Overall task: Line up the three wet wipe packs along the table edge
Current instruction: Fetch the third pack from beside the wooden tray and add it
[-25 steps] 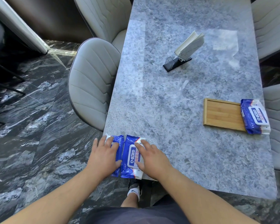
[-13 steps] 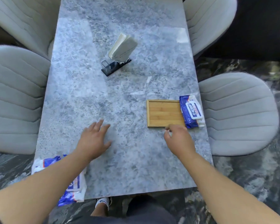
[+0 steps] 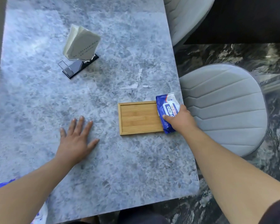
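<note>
A blue and white wet wipe pack (image 3: 166, 109) lies at the right edge of the grey marbled table (image 3: 103, 159), against the right side of a bamboo tray (image 3: 138, 118). My right hand (image 3: 179, 119) is closed around the pack's near half, thumb on its top. My left hand (image 3: 76, 141) rests flat on the table with fingers spread, holding nothing. At the near left corner, bits of the other wet wipe packs (image 3: 2, 185) show around my left forearm, which hides most of them.
A napkin holder (image 3: 79, 50) with white napkins stands at the far middle of the table. Grey padded chairs (image 3: 223, 107) flank the table on the right, with more at the far right and left edges. The floor is dark marble.
The view swung right from the two packs at the near left corner. My right hand reached to the third pack and closed on it. My left hand settled flat on the table.
</note>
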### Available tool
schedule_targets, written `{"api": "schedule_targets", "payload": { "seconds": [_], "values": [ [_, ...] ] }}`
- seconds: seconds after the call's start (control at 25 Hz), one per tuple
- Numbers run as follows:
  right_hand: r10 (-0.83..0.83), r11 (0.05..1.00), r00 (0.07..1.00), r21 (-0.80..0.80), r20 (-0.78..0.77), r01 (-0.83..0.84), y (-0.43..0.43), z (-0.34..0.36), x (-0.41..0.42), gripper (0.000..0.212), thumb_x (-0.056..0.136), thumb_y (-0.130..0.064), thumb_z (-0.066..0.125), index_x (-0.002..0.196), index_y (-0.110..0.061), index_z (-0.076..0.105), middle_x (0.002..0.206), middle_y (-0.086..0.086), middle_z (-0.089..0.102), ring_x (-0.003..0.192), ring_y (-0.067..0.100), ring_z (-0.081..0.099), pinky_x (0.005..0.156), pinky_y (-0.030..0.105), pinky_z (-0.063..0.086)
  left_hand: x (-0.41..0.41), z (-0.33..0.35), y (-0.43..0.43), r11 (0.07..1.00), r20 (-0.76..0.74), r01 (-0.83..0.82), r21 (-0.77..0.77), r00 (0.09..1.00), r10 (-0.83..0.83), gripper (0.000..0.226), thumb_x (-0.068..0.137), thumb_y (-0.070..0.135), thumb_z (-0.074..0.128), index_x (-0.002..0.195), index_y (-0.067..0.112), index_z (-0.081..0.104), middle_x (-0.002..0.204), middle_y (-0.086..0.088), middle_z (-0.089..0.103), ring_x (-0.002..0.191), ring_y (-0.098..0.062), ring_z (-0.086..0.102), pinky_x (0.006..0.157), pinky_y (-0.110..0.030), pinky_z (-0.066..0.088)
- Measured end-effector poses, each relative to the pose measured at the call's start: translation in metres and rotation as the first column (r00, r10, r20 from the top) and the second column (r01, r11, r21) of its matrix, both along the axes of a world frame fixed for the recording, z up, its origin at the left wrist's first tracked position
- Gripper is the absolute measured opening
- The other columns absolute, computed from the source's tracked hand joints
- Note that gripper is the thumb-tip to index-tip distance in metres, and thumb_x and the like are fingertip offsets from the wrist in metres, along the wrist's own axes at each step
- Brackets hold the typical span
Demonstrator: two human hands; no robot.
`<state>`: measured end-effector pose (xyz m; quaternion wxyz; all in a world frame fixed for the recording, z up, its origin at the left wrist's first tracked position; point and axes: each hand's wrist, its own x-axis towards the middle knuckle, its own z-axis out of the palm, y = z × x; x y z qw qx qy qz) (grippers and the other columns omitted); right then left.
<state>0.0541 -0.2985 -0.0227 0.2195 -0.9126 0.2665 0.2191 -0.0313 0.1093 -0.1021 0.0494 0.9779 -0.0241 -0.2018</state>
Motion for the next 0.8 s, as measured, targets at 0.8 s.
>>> {"api": "schedule_targets", "payload": {
  "seconds": [0.8],
  "values": [
    [-0.251,0.645,0.946,0.694,-0.204,0.321,0.113,0.041,-0.053,0.035,0.082,-0.009,0.079,0.113,-0.007,0.063,0.099,0.013,0.077,0.078,0.025,0.075,0.061,0.035,0.059,0.009,0.045,0.059,0.993,-0.174,0.031,-0.111,0.983,-0.050,0.070,0.086,0.052,0.060,0.148,0.039,0.030,0.167,-0.001,0.010,0.150,-0.024,0.013,0.113,-0.058,0.032]
  ]
}}
